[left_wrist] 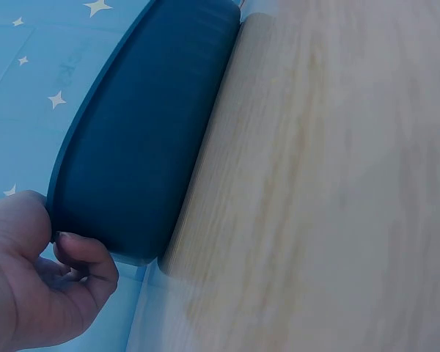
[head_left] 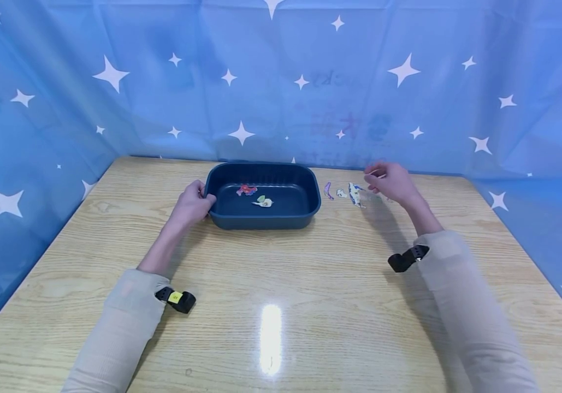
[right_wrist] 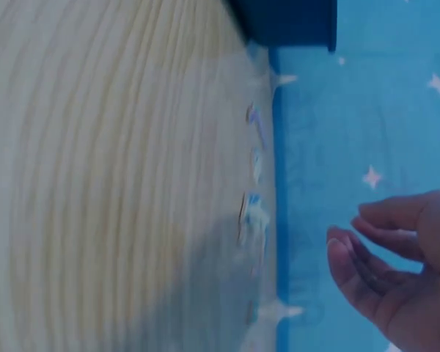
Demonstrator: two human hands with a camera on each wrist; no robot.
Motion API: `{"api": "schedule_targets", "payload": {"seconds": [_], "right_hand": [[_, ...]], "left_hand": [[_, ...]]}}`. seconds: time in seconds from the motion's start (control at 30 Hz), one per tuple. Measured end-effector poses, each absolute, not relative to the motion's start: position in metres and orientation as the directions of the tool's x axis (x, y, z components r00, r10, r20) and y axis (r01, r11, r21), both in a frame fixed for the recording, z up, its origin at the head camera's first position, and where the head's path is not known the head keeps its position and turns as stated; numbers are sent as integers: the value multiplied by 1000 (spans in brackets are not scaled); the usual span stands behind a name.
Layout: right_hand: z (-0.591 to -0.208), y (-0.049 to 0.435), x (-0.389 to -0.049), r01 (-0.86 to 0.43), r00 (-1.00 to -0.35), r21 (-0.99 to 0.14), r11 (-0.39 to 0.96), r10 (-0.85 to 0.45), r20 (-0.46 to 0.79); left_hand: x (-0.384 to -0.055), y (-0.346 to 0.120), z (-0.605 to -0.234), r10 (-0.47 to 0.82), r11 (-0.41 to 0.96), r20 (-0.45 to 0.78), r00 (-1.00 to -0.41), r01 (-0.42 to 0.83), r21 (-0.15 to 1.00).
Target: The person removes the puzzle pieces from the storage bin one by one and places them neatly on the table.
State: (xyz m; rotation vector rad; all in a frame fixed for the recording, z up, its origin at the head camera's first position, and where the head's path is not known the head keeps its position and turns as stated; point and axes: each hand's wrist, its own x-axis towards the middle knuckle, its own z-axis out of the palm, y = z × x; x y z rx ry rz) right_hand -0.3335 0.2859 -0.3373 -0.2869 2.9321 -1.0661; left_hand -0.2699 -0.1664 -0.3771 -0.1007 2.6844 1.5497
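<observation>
A dark blue rectangular basin point(head_left: 264, 222) stands near the back of the wooden table. My left hand point(head_left: 194, 203) grips its left rim, thumb and curled fingers at the edge in the left wrist view. Inside lie a red flat cut-out point(head_left: 247, 190) and a white one with some green point(head_left: 263, 203). To the basin's right lie a purple curved cut-out point(head_left: 328, 190), a small white one point(head_left: 342, 193) and a larger white-and-blue one point(head_left: 356, 194). My right hand point(right_wrist: 403, 264) hovers above and beside them, fingers loosely bent and apart from the thumb, with nothing visible between them.
Faint small pieces lie on the wooden table point(head_left: 271, 273) below the right hand, too unclear to identify. Behind the table hangs a blue curtain point(head_left: 271, 82) with white stars, close to the basin's far side.
</observation>
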Motion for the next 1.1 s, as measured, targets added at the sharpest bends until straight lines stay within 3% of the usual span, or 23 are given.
{"api": "schedule_targets", "payload": {"seconds": [0.43, 0.77, 1.1], "right_hand": [[-323, 223, -338, -268, -958, -685, 677, -265, 112], [-321, 164, -340, -412, -905, -690, 595, -355, 235], [-337, 114, -345, -429, -859, -675, 600, -501, 101]], "left_hand": [[-270, -167, -378, -29, 485, -68, -997, -74, 871], [-270, -167, -378, -33, 491, -69, -997, -76, 868], [-270, -166, -377, -27, 484, -64, -998, -69, 872]]}}
